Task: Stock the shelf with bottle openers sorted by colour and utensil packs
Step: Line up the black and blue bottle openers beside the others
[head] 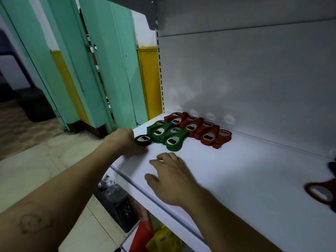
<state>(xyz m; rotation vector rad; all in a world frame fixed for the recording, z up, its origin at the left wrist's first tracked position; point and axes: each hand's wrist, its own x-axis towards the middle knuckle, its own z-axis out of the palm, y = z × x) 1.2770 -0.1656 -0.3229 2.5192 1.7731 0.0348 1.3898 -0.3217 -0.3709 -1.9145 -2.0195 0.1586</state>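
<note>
On the white shelf (236, 175), red bottle openers (198, 129) lie stacked in a row along the back left. Green bottle openers (166, 135) lie stacked just in front of them. My left hand (125, 140) grips a black bottle opener (143, 140) at the shelf's left end, its round head touching the green stack's left side. My right hand (169, 177) rests flat on the shelf near the front edge, fingers spread, holding nothing. A loose red bottle opener (321, 192) lies at the far right, cut off by the frame edge.
A dark object (332, 168) shows at the right edge. Below the shelf stand a black crate (118, 202) and red and yellow packs (158, 235). Green door panels (101, 66) and tiled floor lie to the left.
</note>
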